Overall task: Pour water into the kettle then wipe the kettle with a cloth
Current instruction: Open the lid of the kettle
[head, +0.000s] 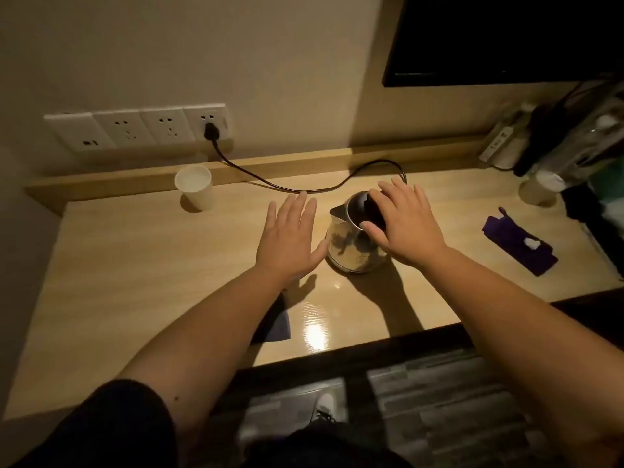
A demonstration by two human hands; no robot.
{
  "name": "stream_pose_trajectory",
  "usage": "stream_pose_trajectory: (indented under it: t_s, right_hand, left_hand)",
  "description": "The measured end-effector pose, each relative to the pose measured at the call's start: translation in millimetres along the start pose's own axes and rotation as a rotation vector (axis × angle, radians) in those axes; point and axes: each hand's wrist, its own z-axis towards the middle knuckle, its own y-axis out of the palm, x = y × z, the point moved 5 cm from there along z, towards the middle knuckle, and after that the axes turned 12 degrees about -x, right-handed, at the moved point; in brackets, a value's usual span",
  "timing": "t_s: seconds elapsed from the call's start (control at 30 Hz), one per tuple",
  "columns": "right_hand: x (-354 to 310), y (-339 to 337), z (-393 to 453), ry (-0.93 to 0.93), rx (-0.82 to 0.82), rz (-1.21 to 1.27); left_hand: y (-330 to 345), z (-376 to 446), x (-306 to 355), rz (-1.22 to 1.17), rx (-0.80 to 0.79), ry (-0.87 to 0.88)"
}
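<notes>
Counter (135, 265): pale wood surface against a beige wall, dimly lit, with a glare spot near its front edge.
Dark cloth (275, 327): lying flat near the front edge, mostly hidden under the left forearm.
Left hand (288, 238): flat, fingers spread and released, thumb just beside the kettle's side.
Right hand (403, 221): resting on the kettle's dark lid, fingers draped over it.
Kettle (353, 246): shiny metal, upright at the counter's middle.
Purple cloth (518, 244): folded, well apart, right.
Paper cup (195, 187): far left, below the wall sockets (141, 128).
</notes>
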Motion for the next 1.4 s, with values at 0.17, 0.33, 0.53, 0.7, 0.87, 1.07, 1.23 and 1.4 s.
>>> stream_pose_trajectory:
  t_s: [0.17, 0.33, 0.53, 0.7, 0.87, 1.07, 1.23, 1.4]
  right_hand:
    - [16, 7, -3, 0.003, -0.005, 0.026]
    - [18, 7, -2, -0.055, -0.02, 0.07]
    - [17, 8, 6, -0.108, -0.062, 0.095]
    - [19, 12, 9, -0.092, -0.075, 0.115]
    - [18, 13, 8, -0.08, -0.062, 0.131]
    - [18, 12, 8, -0.076, -0.038, 0.128]
    - [19, 13, 6, -0.073, -0.026, 0.142]
    - [21, 10, 5, -0.064, 0.008, 0.164]
  left_hand:
    - [5, 13, 18, 0.021, -0.009, 0.05]
    - [8, 21, 28, 0.01, -0.041, 0.108]
    - [11, 25, 34, 0.013, -0.067, 0.144]
    - [17, 27, 38, 0.019, -0.064, 0.166]
    - [23, 30, 39, 0.036, -0.066, 0.146]
    - [27, 29, 40, 0.032, -0.085, 0.107]
    - [28, 30, 40, 0.026, -0.093, 0.099]
    - [29, 32, 40, 0.042, -0.094, 0.093]
